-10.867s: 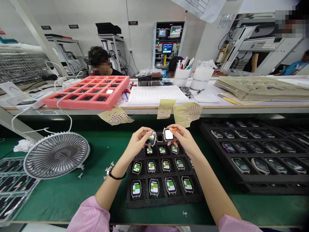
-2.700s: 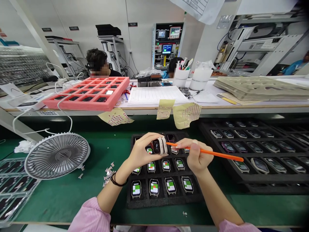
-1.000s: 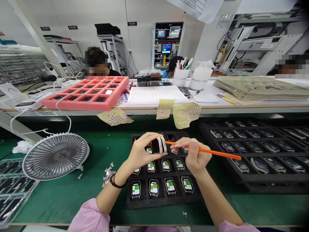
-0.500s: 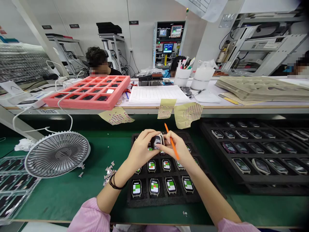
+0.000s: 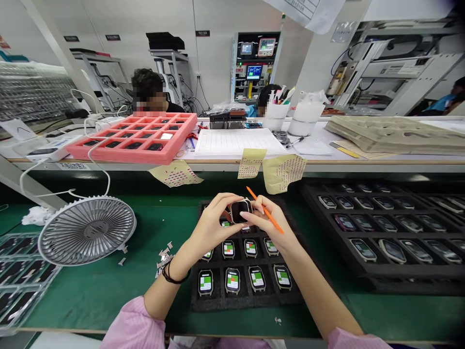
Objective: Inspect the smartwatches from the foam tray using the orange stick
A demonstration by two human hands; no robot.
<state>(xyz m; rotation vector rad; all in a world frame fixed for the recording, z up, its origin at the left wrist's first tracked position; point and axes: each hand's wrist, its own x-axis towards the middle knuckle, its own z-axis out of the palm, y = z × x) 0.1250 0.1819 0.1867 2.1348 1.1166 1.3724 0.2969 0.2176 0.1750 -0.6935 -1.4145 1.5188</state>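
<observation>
Between my two hands I hold a smartwatch body [image 5: 238, 209] with a dark screen facing me, above a black foam tray [image 5: 232, 301]. My left hand [image 5: 214, 215] grips its left side, fingers over the top and thumb below. My right hand [image 5: 271, 218] has its thumb on the watch screen, and an orange pen-like stick [image 5: 271, 215] is tucked between its fingers, tip pointing up and left. Below, several watch bodies with lit green-and-white screens, such as one watch [image 5: 232, 280], lie in the tray's compartments.
A grey fan [image 5: 87, 231] stands on the left of the green bench, near small loose pieces [image 5: 163, 257]. Black trays of watches [image 5: 392, 232] lie at right. On the shelf are a pink foam tray [image 5: 174, 150], paper sheets [image 5: 236, 141] and pen cups [image 5: 276, 115]. Co-workers sit behind.
The watch has turned so its dark screen faces me more squarely. My right hand has shifted slightly right, and the orange stick leans over further.
</observation>
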